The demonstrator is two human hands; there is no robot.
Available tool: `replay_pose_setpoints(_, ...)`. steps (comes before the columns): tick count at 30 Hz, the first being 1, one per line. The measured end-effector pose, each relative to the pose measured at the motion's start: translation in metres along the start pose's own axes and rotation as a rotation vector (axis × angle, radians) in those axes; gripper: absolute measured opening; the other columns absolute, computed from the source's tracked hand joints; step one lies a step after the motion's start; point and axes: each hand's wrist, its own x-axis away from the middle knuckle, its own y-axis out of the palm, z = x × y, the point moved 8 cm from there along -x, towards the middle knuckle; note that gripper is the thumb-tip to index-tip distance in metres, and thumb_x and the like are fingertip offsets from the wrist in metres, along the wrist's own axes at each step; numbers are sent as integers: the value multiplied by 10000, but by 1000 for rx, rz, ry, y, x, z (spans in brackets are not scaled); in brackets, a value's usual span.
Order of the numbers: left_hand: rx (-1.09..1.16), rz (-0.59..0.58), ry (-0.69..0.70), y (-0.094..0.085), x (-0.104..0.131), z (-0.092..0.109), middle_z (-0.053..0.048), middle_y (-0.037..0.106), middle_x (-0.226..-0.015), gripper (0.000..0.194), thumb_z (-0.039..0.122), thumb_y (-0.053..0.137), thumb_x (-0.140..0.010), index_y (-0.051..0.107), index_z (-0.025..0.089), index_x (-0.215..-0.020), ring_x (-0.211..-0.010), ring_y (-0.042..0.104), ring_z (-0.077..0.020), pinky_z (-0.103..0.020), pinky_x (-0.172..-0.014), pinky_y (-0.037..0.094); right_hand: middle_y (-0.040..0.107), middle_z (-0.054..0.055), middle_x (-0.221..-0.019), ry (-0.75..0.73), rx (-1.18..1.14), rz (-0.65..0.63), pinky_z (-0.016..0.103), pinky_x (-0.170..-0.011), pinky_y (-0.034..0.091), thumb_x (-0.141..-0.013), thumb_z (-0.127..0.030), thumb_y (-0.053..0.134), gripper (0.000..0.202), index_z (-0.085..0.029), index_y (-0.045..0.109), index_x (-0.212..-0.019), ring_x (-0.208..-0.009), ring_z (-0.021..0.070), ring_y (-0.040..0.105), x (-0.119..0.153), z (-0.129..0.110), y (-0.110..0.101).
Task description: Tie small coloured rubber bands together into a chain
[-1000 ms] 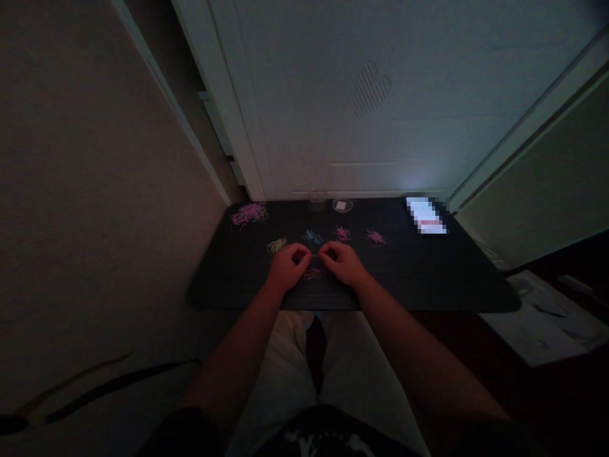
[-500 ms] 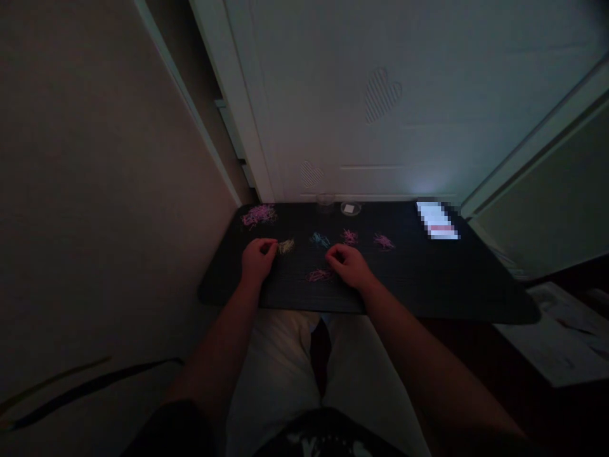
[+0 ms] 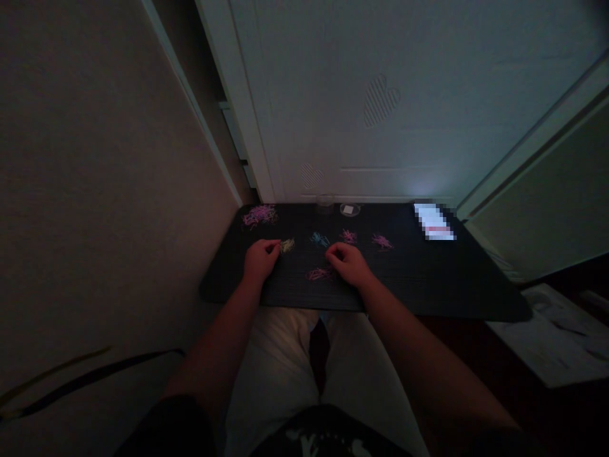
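My left hand [image 3: 261, 259] is pinched at the left edge of a small pile of yellow bands [image 3: 287, 245]; whatever its fingertips hold is too small to make out. My right hand [image 3: 348, 261] is also pinched, just right of a blue pile [image 3: 319, 239] and above a reddish-pink pile [image 3: 318, 273]. Any item between its fingers cannot be made out. Behind it lies a pink pile [image 3: 349, 236], with a purple-pink pile [image 3: 382, 241] to the right. A larger mixed pink and purple pile [image 3: 259, 216] sits at the back left. All look like thin, small loops.
The dark table [image 3: 447, 285] stands against a white panel with heart patterns. Along its back edge are a clear round container [image 3: 325, 204] and a clear round lid [image 3: 350, 209] with a white square. A lit phone [image 3: 434, 221] lies at the back right.
My left hand has shifted very slightly right, toward the yellow bands. My right hand stays pinched in nearly the same place. The view has tilted a little.
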Motion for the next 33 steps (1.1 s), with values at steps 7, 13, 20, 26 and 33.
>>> replay_pose_setpoints(7,11,20,-1,-1,1,0,-64,674,-857,296,308,516,-799,713,195,-989,-772,609,-190,-311,-759,480,544,-17,-599,4,-44,31,240,-558,388,-738,-299,534,142,-171,565,-682,-566,115,486,-2,2,-2)
replay_pose_setpoints(13,88,138,-72,-14,-1,-8,-84,677,-917,331,235,510,-771,684,143,-1038,-828,611,-194,-321,-808,479,505,-24,-562,7,-20,167,234,-517,355,-716,-279,526,127,-174,538,-646,-530,107,454,-1,2,-16)
replay_pose_setpoints(20,237,122,-170,-16,9,-17,-58,679,-859,311,235,523,-736,660,143,-1000,-741,605,-153,-278,-733,484,542,-14,-618,-6,44,174,238,-549,382,-738,-278,519,122,-171,566,-706,-566,112,489,9,5,-19)
replay_pose_setpoints(26,197,-31,-66,-10,31,1,-38,668,-787,232,279,545,-736,654,160,-903,-686,594,-142,-258,-668,473,597,12,-718,-47,206,68,258,-621,409,-745,-198,520,106,-170,620,-763,-646,128,526,26,-2,-12)
replay_pose_setpoints(33,177,-211,98,7,57,35,-24,662,-777,247,342,562,-743,649,182,-910,-684,595,-137,-259,-655,467,594,57,-840,-218,401,61,340,-800,412,-709,-135,551,167,-171,670,-820,-829,186,524,41,-25,-7)
